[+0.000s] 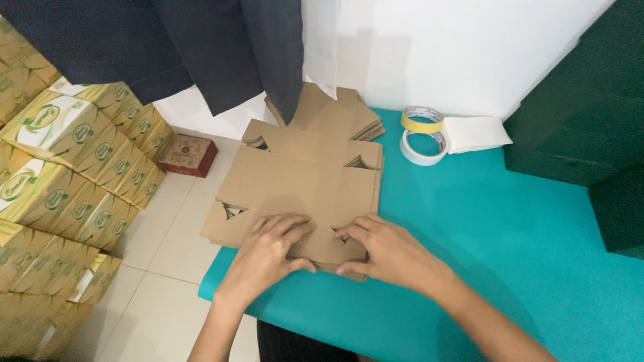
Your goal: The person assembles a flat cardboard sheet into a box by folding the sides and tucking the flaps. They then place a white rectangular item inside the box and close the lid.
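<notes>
Brown corrugated cardboard, die-cut into flat box blanks [302, 177], lay stacked at centre frame on a teal worktop [510, 255], the stack overhanging the worktop's left edge above the tiled floor [168, 268]. Both hands rested on the near flap of the topmost blank. Left hand [268, 251]: palm down, fingers [285, 224] spread and flattened on the board, thumb hooked at the flap's near edge; pressing, not closed around anything. Right hand [382, 251]: same posture mirrored, fingers [352, 231] pointing left and curled slightly, thumb under or against the edge, I could not tell which. The paired placement looked suited to steadying the sheet along a crease line.

A second pile of cardboard blanks [342, 114] sat further back against the white wall. Two tape rolls [422, 134], one yellowish leaning on a white one, stood right of it, just beside a stack of white paper [476, 133], within reach. Dark green cabinet [590, 114] at right edge. Upper left: dark hanging fabric [168, 47]. Left of frame: stacked yellow-green printed cartons [74, 167] on the floor, with a small dark red box [189, 154] near them.
</notes>
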